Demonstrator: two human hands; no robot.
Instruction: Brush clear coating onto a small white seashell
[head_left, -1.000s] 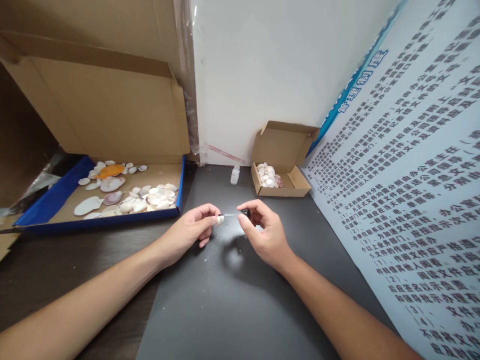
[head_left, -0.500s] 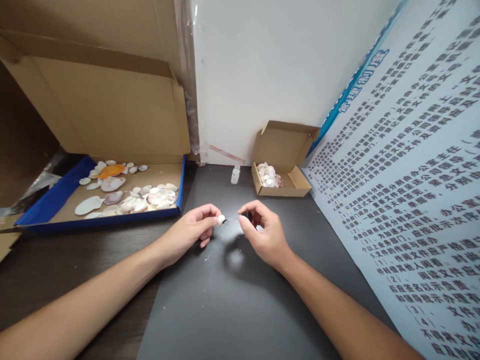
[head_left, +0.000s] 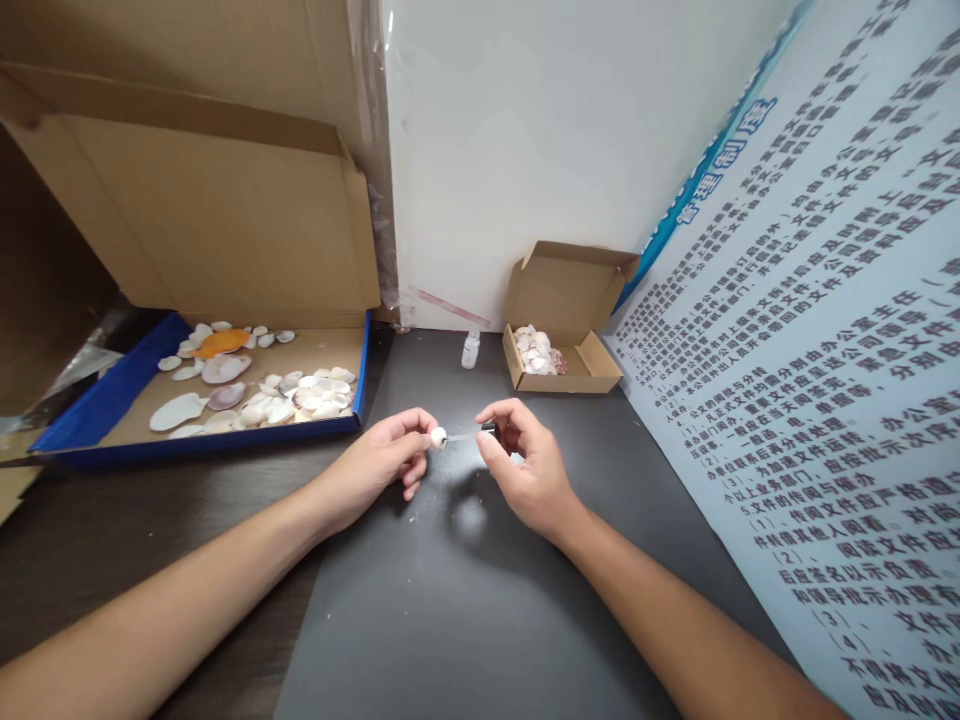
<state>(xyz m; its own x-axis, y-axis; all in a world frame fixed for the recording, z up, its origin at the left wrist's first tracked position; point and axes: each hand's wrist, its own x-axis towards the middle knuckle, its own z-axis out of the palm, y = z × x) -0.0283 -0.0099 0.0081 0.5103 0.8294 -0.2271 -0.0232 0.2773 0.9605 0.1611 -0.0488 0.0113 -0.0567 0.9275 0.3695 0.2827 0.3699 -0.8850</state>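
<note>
I have the small shell (head_left: 437, 438) over the grey mat (head_left: 405, 620), clamped between thumb and index finger of my left hand (head_left: 394, 447). The brush (head_left: 461, 437) seems to touch it; I'd stroke lightly, fingertips clear of the bristles. My right hand (head_left: 525, 455) pinches its black cap (head_left: 490, 430), facing the left, the stem nearly level.

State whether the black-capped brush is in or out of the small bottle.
Out: the right hand holds the black-capped brush towards a white shell, while the small bottle stands farther back.
</note>
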